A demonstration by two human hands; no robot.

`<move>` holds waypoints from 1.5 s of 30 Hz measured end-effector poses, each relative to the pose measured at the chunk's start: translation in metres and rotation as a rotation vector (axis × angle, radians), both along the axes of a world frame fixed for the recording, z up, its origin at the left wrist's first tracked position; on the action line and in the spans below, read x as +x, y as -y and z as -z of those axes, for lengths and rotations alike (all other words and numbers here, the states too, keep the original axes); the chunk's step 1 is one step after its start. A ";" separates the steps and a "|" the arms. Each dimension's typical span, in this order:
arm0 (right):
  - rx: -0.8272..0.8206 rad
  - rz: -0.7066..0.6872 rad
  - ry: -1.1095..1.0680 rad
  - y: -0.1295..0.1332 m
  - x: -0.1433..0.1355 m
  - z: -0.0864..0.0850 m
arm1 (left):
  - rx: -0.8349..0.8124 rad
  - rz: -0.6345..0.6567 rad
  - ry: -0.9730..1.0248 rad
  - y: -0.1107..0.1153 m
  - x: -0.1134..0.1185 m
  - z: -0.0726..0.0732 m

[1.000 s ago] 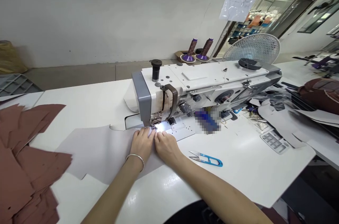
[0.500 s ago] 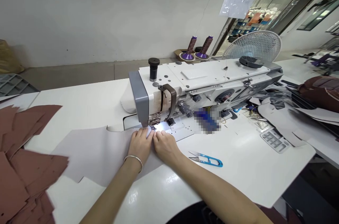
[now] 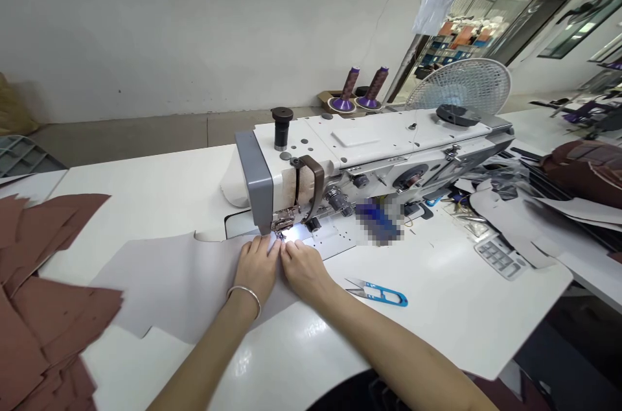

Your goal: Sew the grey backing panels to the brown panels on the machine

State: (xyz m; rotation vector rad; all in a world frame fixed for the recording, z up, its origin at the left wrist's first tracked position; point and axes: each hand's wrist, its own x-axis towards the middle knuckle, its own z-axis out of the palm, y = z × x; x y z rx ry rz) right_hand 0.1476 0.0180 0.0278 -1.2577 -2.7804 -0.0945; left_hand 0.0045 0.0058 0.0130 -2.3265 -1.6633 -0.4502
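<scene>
Under the head of a white sewing machine (image 3: pixel 301 139) lies a large pale grey sheet of material (image 3: pixel 170 281), spread to the left over the table. My left hand (image 3: pixel 256 268), a bangle at its wrist, presses on the sheet with fingers held together, close in front of the lit presser foot (image 3: pixel 280 236). Beside it, my right hand (image 3: pixel 302 266) has its fingers bent and gathered at the sheet's right edge, thumbs nearly touching. The fingertips' exact grip is partly hidden. Blue-handled thread snips (image 3: pixel 381 293) lie to the right of my right hand.
Brown cut pieces (image 3: pixel 58 307) are piled at the left. Two brown thread cones (image 3: pixel 347 90) stand behind the machine, near a white fan (image 3: pixel 461 83). Grey pieces (image 3: pixel 505 223) and a brown bundle (image 3: pixel 583 171) crowd the right side.
The hanging plastic-covered sheet has turned more edge-on, and my view has shifted slightly. Both hands and the grey sheet stay nearly in place.
</scene>
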 end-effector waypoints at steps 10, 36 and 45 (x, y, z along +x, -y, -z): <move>-0.029 0.014 0.014 -0.004 -0.003 -0.003 | 0.033 0.004 0.045 0.002 0.002 0.003; -0.069 0.188 0.017 0.002 0.000 -0.014 | -0.006 0.020 -0.057 -0.007 -0.018 0.003; -0.033 0.175 -0.004 0.004 -0.004 -0.008 | 0.110 -0.090 0.021 0.018 0.023 0.002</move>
